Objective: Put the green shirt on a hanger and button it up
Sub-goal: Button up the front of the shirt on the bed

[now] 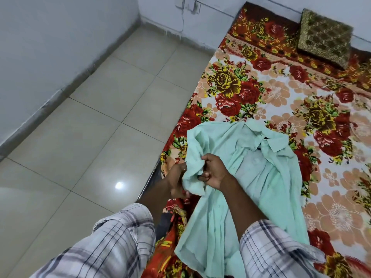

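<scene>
The light green shirt [251,169] lies spread open on the flowered bed sheet, collar toward the far side, front panels apart. A dark bit of what may be a hanger shows under the collar [263,140]; the rest is hidden. My right hand [212,171] grips a bunched fold of the shirt's left sleeve or front edge, fingers curled round the cloth. My left hand [177,181] holds the same bunch from below at the bed's edge, partly covered by the fabric.
The bed with the red and orange flowered sheet [281,93] fills the right side. A brown patterned pillow [325,37] lies at its far end against the wall. Beige tiled floor [90,127] is on the left, bounded by white walls.
</scene>
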